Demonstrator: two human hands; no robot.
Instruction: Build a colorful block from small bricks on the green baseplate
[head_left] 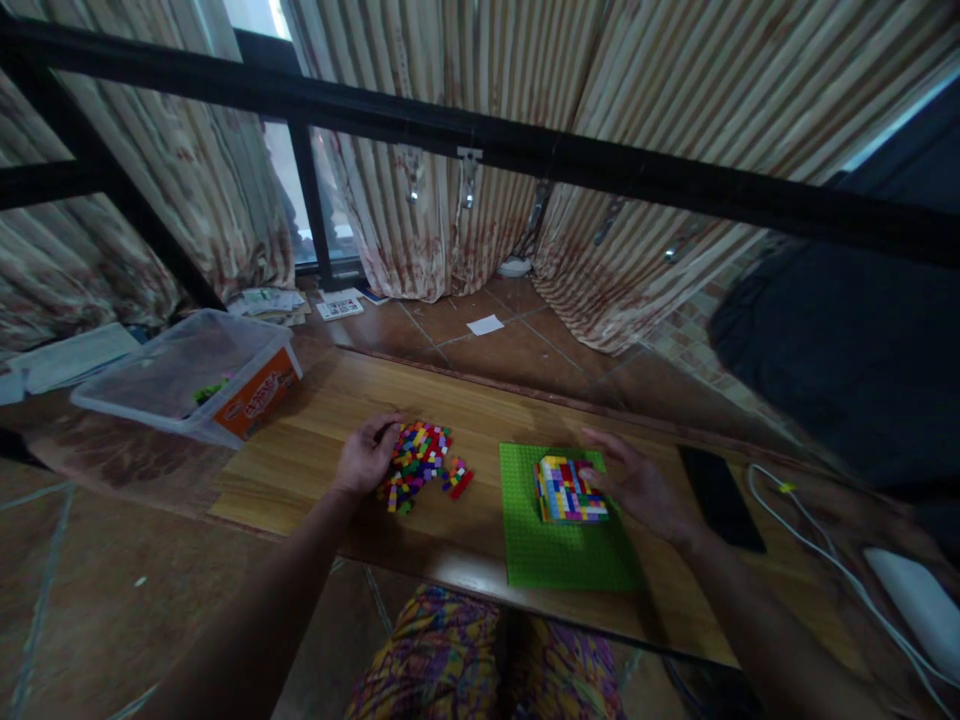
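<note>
A loose pile of small coloured toy bricks (420, 455) lies on the wooden table, left of the middle. My left hand (365, 457) rests at the pile's left edge, its fingers curled together; whatever they may hold is hidden. To the right, a green studded baseplate (525, 555) lies flat on the table. On it stands a block built of many coloured bricks (570, 498), several layers high. My right hand (637, 485) is at the right side of this block, fingers apart, with the thumb at its upper right edge.
A clear plastic box (187, 370) with an orange label and some green pieces stands at the table's left end. Right of the baseplate lies a black phone-like slab (720, 497), near a white cable (817, 550) and a white device (911, 600). A dark metal bar (480, 135) crosses beyond the table.
</note>
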